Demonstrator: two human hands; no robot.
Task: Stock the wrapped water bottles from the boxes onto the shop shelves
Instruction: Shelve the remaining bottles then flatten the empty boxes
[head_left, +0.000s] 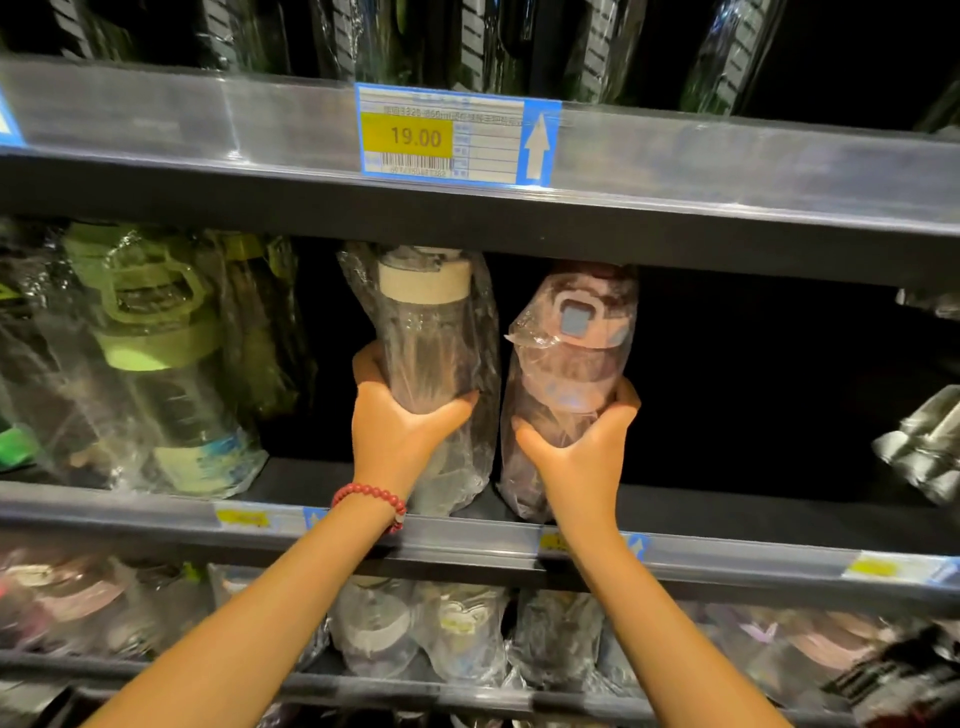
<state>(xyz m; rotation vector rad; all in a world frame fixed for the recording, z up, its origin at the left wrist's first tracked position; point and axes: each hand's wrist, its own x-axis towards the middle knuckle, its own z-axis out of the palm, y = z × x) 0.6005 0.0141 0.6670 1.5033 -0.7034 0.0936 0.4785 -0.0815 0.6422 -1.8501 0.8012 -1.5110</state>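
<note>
1. The left hand (402, 423), with a red beaded bracelet (375, 499) on its wrist, grasps a clear water bottle with a cream-coloured lid, wrapped in transparent plastic (431, 353); thumb and fingers curl round the lower half of the bottle's body.
2. The right hand (579, 441) grasps a pinkish water bottle with a grey-blue square button on its lid, also in a clear plastic bag (566, 364), fingers wrapped round its middle.
3. Both bottles are inside the middle shelf opening, side by side and close together, above the dark grey metal shelf board (727, 512). The pink one leans forward at the top; the cream-lidded one is near upright, its lid just under the shelf above.
4. To the left on the same shelf stands a wrapped clear bottle with a light green lid and handle (156, 353).
5. A blue-edged price label with a yellow field reading 19.00 (452, 136) sits on the upper shelf's front rail.
6. More wrapped bottles (462, 634) fill the shelf below.
</note>
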